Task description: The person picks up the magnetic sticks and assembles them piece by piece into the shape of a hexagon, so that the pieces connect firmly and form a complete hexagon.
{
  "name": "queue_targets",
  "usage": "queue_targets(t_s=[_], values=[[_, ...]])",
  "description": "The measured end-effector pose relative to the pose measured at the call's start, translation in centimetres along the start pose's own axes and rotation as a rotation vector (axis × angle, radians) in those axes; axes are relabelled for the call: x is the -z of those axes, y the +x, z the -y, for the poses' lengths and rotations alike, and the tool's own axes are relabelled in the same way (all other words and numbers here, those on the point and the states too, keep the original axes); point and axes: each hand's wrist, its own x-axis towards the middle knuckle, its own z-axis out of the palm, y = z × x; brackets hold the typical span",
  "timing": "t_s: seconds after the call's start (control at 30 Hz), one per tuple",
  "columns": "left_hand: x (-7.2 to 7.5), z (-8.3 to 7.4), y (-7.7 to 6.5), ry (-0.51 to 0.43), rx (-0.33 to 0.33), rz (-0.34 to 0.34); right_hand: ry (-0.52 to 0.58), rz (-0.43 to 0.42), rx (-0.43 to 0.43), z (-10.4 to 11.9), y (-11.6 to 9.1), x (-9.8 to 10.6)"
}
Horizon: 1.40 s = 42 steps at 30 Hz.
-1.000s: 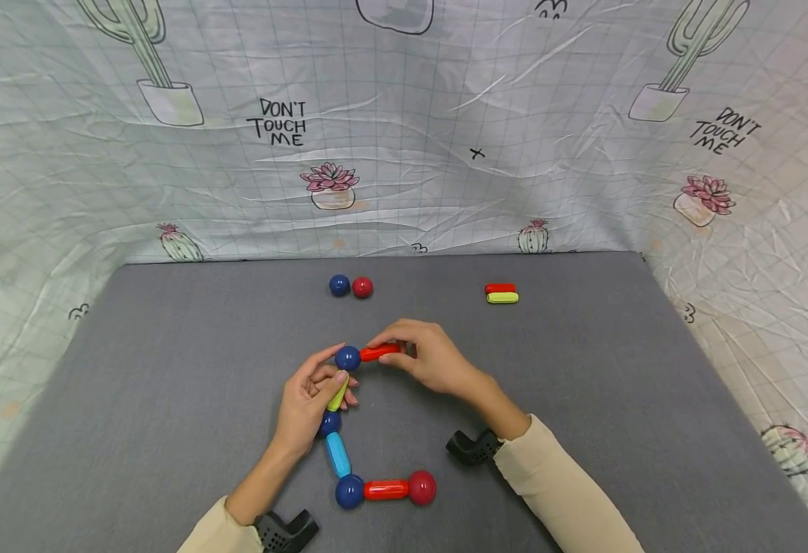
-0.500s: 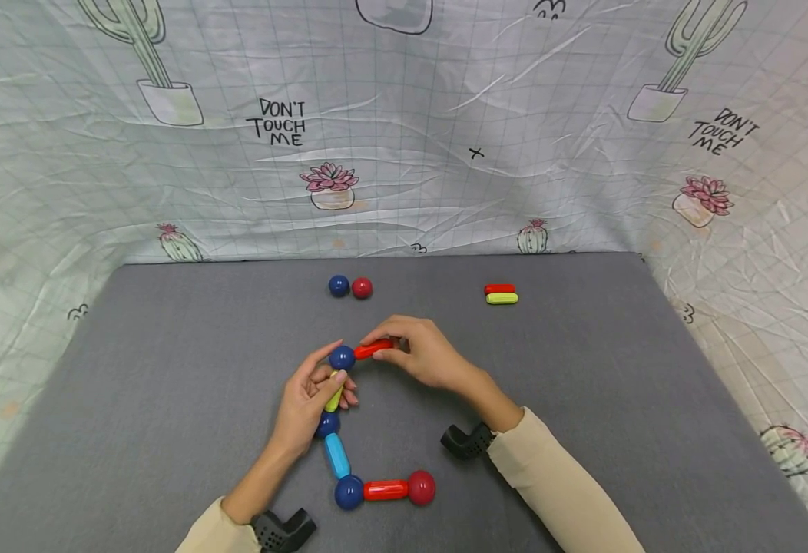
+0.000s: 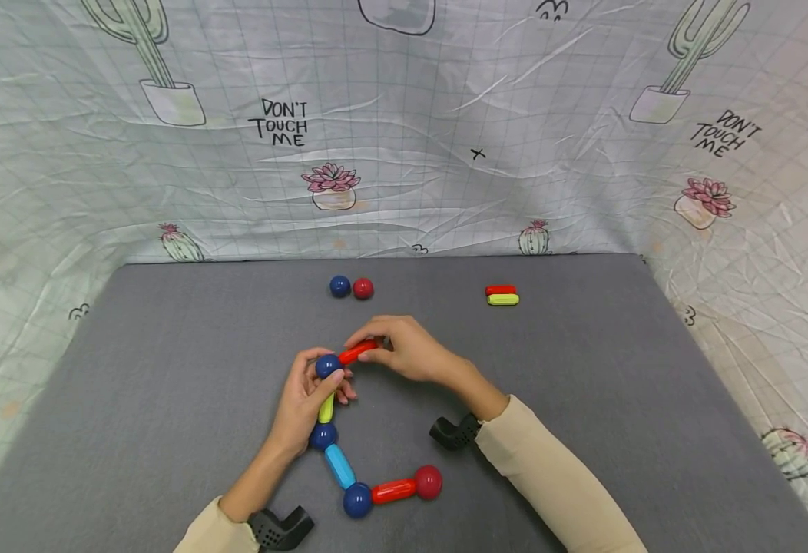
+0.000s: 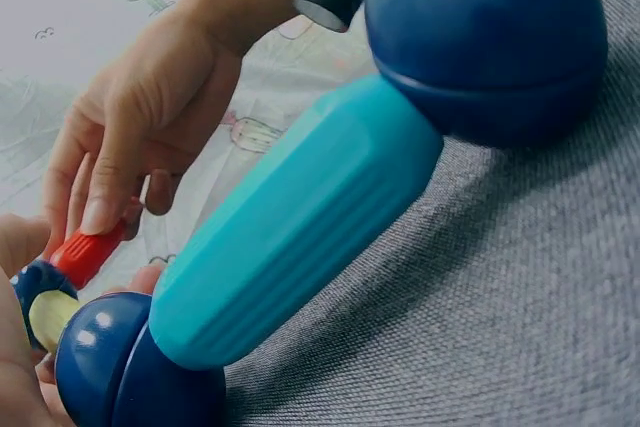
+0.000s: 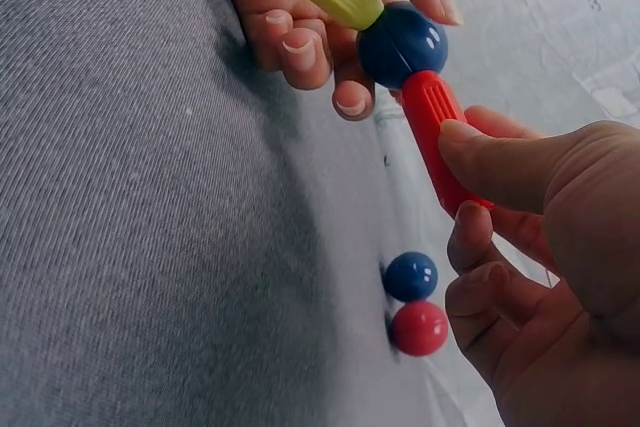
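Note:
My left hand (image 3: 299,403) holds a blue ball (image 3: 329,365) at the far end of a chain of magnetic rods and balls. Thumb and fingertips of my right hand (image 3: 407,349) pinch a red rod (image 5: 436,137), whose one end meets that ball. From the same ball a yellow rod (image 3: 326,408) runs down to a second blue ball (image 3: 323,436). A light blue rod (image 4: 300,222) joins this to a third blue ball (image 3: 358,500). Another red rod (image 3: 393,491) and a red ball (image 3: 428,482) finish the chain on the right.
A loose blue ball (image 3: 339,286) and red ball (image 3: 363,289) sit side by side near the back edge of the grey table (image 3: 584,369). Farther right lie a red rod (image 3: 501,290) and a yellow rod (image 3: 503,300). A patterned cloth (image 3: 404,130) hangs behind.
Both hands have shifted the held ball and red rod left. The left index finger has bent around the ball. The chain's near end has turned slightly, its red ball moving up and right.

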Motion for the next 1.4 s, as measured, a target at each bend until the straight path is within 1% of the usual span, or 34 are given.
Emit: queue_targets(t_s=[0.2,0.5,0.87,1.07,1.23,1.4], values=[[-0.3,0.1,0.0,0.022,-0.043,-0.061,-0.008,0.006,0.023,0.7,0.7,-0.4],[-0.3,0.1,0.0,0.065,-0.041,-0.121,-0.009,-0.014,0.06,1.0,1.1,-1.0],[-0.3,0.0,0.0,0.15,-0.07,-0.185,0.007,-0.016,0.057,1.2,1.1,-0.8],[-0.4,-0.2,0.0,0.183,-0.086,-0.201,0.022,-0.028,0.037,0.9,1.0,-0.3],[-0.4,-0.3,0.0,0.216,-0.057,-0.218,0.053,-0.062,0.008,0.2,1.3,0.4],[-0.4,-0.2,-0.1,0.228,-0.037,-0.234,0.048,-0.121,-0.052,-1.3,2.1,0.9]])
